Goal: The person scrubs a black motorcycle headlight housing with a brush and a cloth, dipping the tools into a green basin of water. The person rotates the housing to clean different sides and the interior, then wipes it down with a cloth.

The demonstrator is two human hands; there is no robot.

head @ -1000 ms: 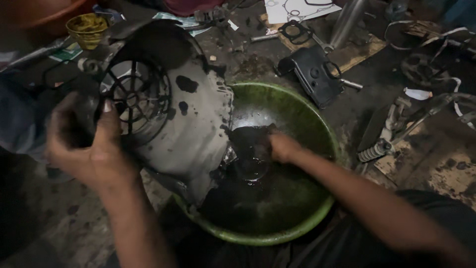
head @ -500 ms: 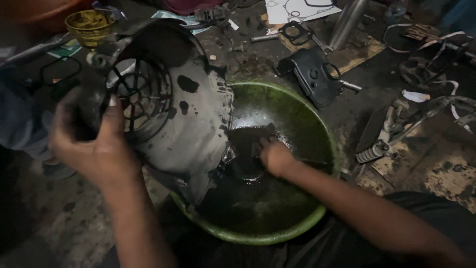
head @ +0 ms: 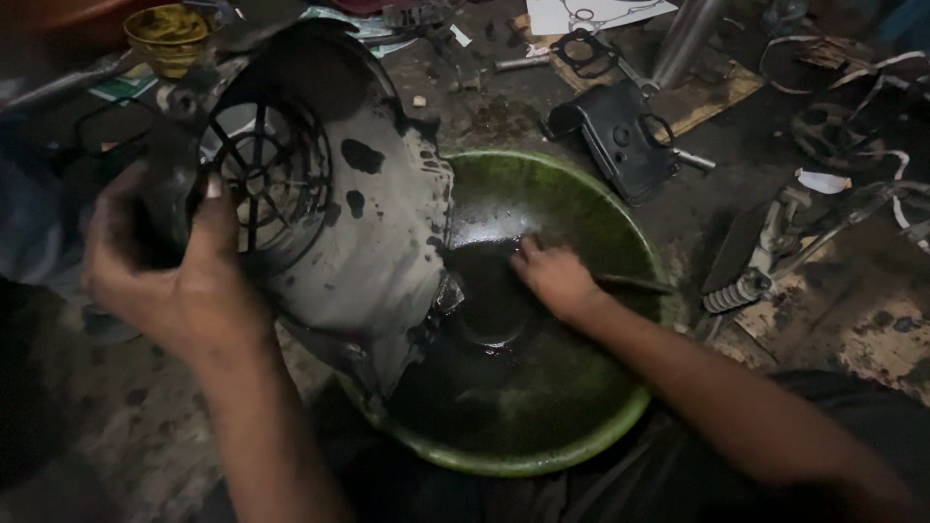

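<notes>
Washing the fan cover (head: 329,213) at centre left, we grip its grille edge with our left hand (head: 170,281); our right hand (head: 557,281) curls on something dark in the green basin (head: 542,455). Next, we judge, comes scrubbing.

Over the last second the left hand (head: 179,276) has slid along the grey, oil-stained metal fan cover with the round grille (head: 329,194), its thumb now lying across the grille's edge. The cover has tipped a little more upright. The right hand (head: 557,281) has drawn back from the dark liquid's middle toward the near wall of the green plastic basin (head: 581,436).
</notes>
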